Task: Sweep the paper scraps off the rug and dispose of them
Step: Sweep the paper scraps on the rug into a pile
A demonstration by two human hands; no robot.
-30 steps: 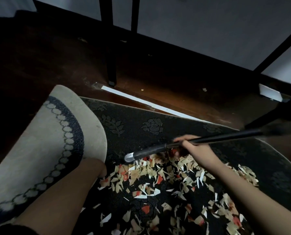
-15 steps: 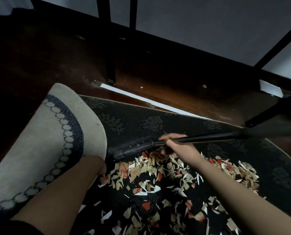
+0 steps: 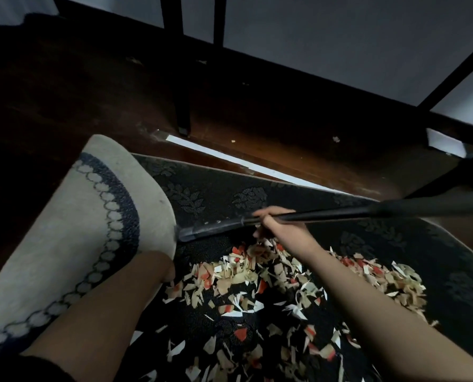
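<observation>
Right hand [image 3: 278,228] grasps the long black broom handle [image 3: 307,217] above beige, white and red paper scraps [image 3: 260,282] on the dark patterned rug [image 3: 216,194], while left hand [image 3: 162,267], mostly hidden, holds its folded-up pale corner [image 3: 92,216].

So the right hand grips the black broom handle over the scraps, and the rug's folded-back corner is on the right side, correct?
Not quite. In the head view the rug's folded-back corner is on the left side, at the left arm. The right hand does grip the black broom handle over the scraps.
</observation>
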